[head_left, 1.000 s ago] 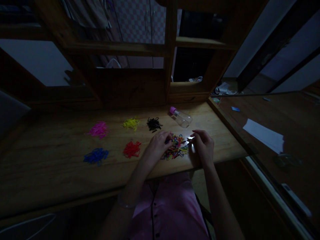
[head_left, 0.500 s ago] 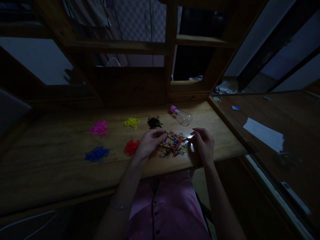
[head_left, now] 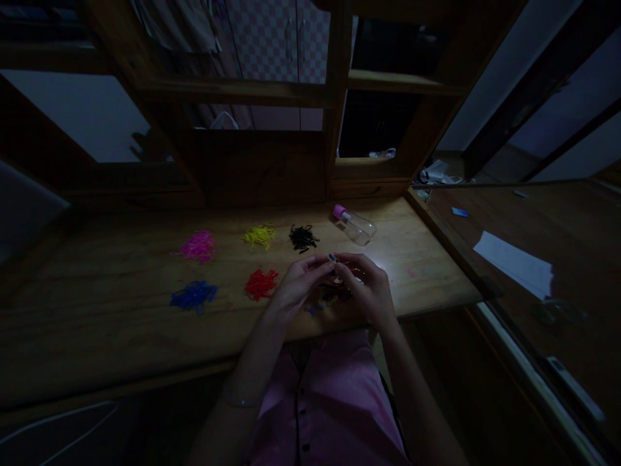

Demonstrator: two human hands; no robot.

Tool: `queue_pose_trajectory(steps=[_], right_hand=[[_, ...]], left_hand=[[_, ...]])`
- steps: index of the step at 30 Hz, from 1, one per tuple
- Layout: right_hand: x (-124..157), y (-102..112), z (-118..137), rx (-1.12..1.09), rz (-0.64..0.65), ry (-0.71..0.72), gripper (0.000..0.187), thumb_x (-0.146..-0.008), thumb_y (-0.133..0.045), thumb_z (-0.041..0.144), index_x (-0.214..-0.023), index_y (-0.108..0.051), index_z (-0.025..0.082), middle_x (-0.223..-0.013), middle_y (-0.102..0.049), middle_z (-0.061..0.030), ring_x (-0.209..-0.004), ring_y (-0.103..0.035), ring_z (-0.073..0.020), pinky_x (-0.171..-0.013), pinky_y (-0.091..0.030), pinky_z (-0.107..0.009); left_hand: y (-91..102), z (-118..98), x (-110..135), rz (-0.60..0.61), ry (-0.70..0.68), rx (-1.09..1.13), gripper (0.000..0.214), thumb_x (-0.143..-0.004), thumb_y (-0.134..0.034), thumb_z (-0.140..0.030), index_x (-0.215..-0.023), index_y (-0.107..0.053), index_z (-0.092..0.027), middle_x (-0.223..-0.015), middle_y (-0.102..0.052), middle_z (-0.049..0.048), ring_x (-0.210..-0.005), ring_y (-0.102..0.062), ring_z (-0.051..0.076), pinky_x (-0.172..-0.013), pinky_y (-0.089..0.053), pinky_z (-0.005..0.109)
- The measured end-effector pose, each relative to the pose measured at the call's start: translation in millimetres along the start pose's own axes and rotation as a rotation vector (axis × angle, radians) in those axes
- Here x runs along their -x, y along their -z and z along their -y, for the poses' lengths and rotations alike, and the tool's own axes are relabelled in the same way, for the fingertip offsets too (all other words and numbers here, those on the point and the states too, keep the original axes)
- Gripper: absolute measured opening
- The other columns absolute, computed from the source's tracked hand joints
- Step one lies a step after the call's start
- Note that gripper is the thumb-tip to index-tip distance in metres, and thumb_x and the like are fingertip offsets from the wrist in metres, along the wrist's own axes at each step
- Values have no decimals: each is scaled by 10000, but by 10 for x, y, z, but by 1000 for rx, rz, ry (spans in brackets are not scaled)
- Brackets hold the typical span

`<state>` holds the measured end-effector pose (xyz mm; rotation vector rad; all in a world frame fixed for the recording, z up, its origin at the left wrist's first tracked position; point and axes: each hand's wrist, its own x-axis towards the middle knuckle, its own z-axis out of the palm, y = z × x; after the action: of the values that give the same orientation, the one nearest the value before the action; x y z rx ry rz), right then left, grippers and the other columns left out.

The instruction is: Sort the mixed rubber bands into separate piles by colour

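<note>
My left hand (head_left: pixel 301 283) and my right hand (head_left: pixel 369 285) meet above a mixed heap of small coloured rubber bands (head_left: pixel 332 296), which they largely cover. Between the pinched fingertips of both hands shows a bit of blue and yellow rubber band (head_left: pixel 332 257). Left of my hands lies a pile of red bands (head_left: pixel 261 285). Black bands (head_left: pixel 303 238) and yellow bands (head_left: pixel 259 236) form piles farther back. Pink bands (head_left: pixel 198 246) and blue bands (head_left: pixel 194 296) are heaped at the left.
A clear bottle with a pink cap (head_left: pixel 356 228) lies on its side behind my right hand. Wooden shelving (head_left: pixel 262 165) rises at the desk's back. On a lower wooden surface at the right are white papers (head_left: pixel 514 262) and a small blue card (head_left: pixel 458 211).
My right hand has moved left from the heap's right edge to meet my left hand. The fingertips now touch over the heap and hide most of it. The view has shifted slightly.
</note>
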<state>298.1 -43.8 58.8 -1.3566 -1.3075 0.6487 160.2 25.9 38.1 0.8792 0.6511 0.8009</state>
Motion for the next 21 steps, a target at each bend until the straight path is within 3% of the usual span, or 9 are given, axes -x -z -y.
queue_pose_trajectory(steps=[6,15,21], right_hand=[[-14,11,-40,58,-19,31,198,-893,-579,344,-995,-707,232,-993,-705,-52,-888,-666,-203,-788,-542,-323],[-40,1,-154,64,-80,-1,159,-872,-581,323,-912,-688,212,-887,-714,-38,-789,-674,-189,-716,-544,-299],[-45,22,-131,-7,63,-16,240,-880,-591,320,-1090,-662,229,-1031,-696,-51,-925,-664,-194,-778,-549,-300]], left_hand=[[-1,41,-22,-84,-73,-144,287,-695,-792,-287,-891,-680,-111,-856,-694,36,-756,-663,130,-713,-550,241],[-19,4,-11,-113,34,-74,345,-682,-806,-290,-900,-606,-114,-819,-723,59,-713,-703,164,-742,-591,322],[11,28,-43,-98,-4,-83,344,-664,-816,-306,-862,-602,-124,-801,-716,38,-715,-697,143,-770,-577,299]])
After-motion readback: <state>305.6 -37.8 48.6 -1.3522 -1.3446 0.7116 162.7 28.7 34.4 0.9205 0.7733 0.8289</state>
